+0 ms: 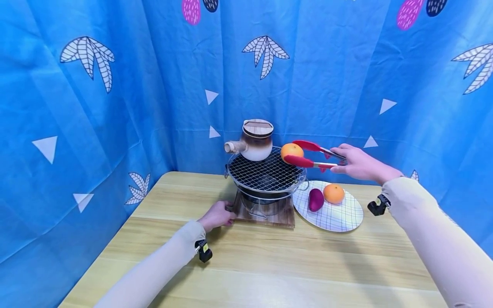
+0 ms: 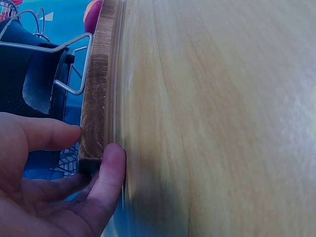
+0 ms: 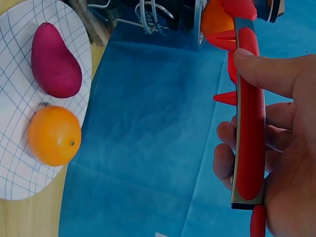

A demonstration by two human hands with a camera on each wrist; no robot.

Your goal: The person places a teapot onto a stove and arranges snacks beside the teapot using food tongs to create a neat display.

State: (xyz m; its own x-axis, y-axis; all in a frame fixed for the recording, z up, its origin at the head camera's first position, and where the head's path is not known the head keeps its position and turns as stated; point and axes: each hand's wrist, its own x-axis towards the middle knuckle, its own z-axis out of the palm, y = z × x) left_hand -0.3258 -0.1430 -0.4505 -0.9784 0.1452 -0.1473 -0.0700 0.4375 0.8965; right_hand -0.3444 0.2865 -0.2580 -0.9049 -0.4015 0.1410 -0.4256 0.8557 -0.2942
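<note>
My right hand (image 1: 358,161) grips red-tipped metal tongs (image 1: 316,164). Between the tongs' red heads is an orange (image 1: 291,152), over the right back part of the round wire grill rack (image 1: 265,171). In the right wrist view, the thumb lies along the red handle (image 3: 251,133) and the fingers curl round its other side. My left hand (image 1: 216,216) pinches the front left corner of the wooden board (image 1: 281,216) under the stove; in the left wrist view, thumb and fingers (image 2: 111,165) lie on either side of the board's edge (image 2: 94,108).
A clay pot (image 1: 257,145) with a wooden lid and side handle stands at the back of the rack. Right of the stove, a checked white plate (image 1: 339,220) bears a purple sweet potato (image 1: 316,200) and another orange (image 1: 334,193). Blue curtain (image 1: 192,149) hangs behind the wooden table (image 1: 269,256).
</note>
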